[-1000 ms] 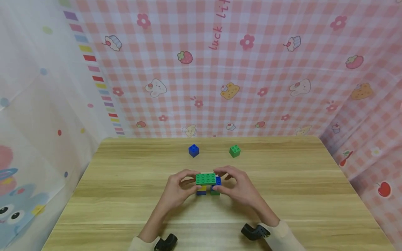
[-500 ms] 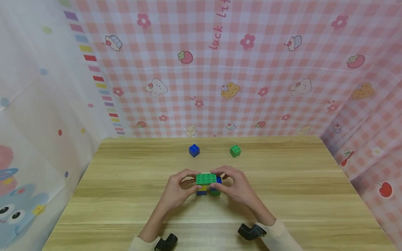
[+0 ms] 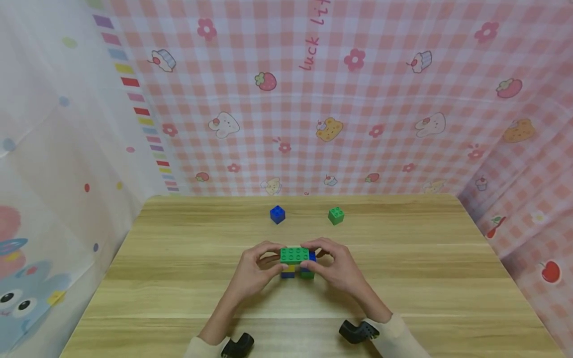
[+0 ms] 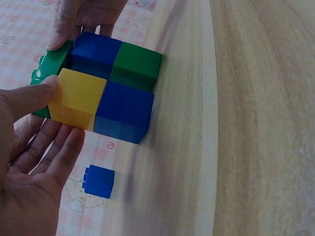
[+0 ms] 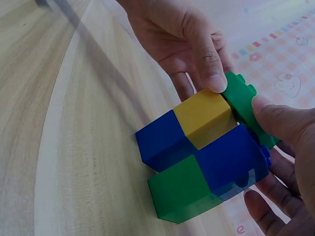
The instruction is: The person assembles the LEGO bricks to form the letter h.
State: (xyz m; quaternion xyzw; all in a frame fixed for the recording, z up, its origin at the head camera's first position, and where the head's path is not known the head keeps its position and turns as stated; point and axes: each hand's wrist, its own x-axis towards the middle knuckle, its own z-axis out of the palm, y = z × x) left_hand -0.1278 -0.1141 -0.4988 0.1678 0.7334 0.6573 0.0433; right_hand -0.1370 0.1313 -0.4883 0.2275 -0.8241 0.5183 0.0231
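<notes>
A long green building brick [image 3: 294, 255] lies across the tops of two short stacks. The left stack is a yellow brick [image 4: 78, 97] on a blue brick [image 4: 124, 112]. In the right one, another blue brick [image 5: 231, 157] sits on a green square brick [image 5: 182, 189]; some of its studs show past the long brick's end. My left hand [image 3: 252, 268] pinches the long brick's left end, its thumb at the seam with the yellow brick. From the other side my right hand [image 3: 335, 263] pinches the right end between thumb and fingers.
Farther back on the wooden table [image 3: 179, 278] stand a loose blue brick [image 3: 277, 215] and a loose green brick [image 3: 336, 216], apart from each other. A pink checked cloth [image 3: 295, 99] hangs behind the table's back edge.
My right hand has shifted slightly left, its thumb and fingers moving onto the long green brick's right end. My left hand and the stacks look almost still.
</notes>
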